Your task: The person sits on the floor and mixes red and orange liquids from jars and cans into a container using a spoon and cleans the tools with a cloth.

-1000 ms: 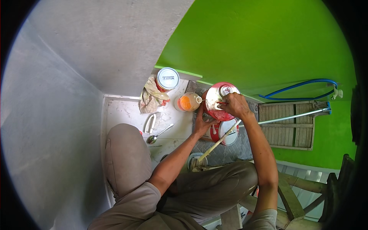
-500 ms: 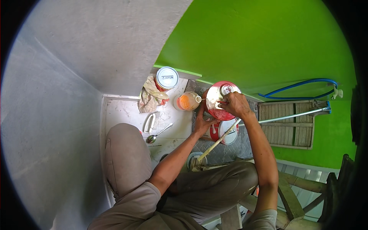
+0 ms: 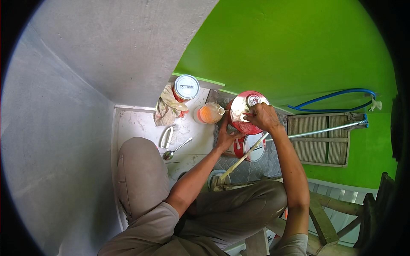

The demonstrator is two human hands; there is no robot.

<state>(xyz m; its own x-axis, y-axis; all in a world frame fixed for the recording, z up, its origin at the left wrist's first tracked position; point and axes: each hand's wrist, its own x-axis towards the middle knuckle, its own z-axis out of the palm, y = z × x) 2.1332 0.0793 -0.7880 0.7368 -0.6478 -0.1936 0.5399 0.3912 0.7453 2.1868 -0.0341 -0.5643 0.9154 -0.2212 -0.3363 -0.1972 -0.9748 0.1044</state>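
Observation:
Both hands are on a red metal can [image 3: 244, 125] with a shiny top, tipped toward the left. My right hand [image 3: 263, 117] is closed around the handle on its top. Against the near left side of the can, my left hand [image 3: 226, 137] is pressed with its fingers around the edge. A thin pale stream runs from the can to the mouth of a clear plastic bottle [image 3: 206, 113], which shows orange inside and stands upright on the floor. Below the red can is a paint tin with a white lid [image 3: 255, 147].
Left of my hands lie a white scrubbing brush [image 3: 167, 137], a metal spoon [image 3: 176, 149] and a stained cloth [image 3: 165, 109] beside another lidded tin [image 3: 186, 87]. A wooden stick [image 3: 244, 157] and a metal pole [image 3: 324, 129] extend near my right forearm. A blue hose [image 3: 337, 98] hangs right.
The orange inside the bottle looks paler than before. Both hands and the tipped can keep nearly the same position, with the stream still running.

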